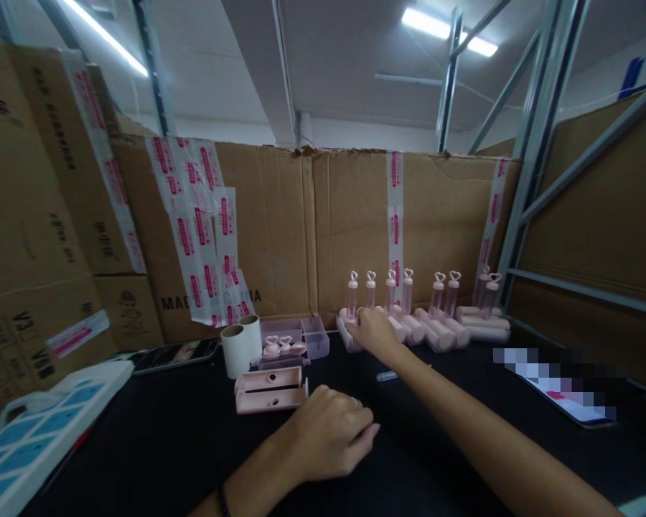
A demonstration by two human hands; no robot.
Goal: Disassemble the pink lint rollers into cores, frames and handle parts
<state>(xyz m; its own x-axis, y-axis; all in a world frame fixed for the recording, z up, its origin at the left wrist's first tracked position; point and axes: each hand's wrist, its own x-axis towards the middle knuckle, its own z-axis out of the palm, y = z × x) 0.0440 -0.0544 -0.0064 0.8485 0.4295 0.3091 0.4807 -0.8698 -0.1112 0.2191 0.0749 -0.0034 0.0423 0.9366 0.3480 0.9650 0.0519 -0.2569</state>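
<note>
My right hand (375, 332) reaches to the row of pink assemblies at the back, its fingers closed at the leftmost pink roller piece (346, 332); what they grip is hidden. Several clear tubes with heart-shaped tops (438, 294) stand upright on these pink pieces. My left hand (332, 432) rests closed on the black table in front, and I cannot make out anything in it. Just beyond it to the left lies an opened pink case (272, 390). Behind that case, heart-topped pink caps (284, 346) sit by a clear plastic tray (316, 337).
Two white rolls (235, 352) stand left of the clear tray. A phone (177, 355) lies at the back left, a white-and-blue power strip (43, 438) at the left edge, and a lit phone (570, 398) at the right. Cardboard walls (269, 230) and metal posts surround the table.
</note>
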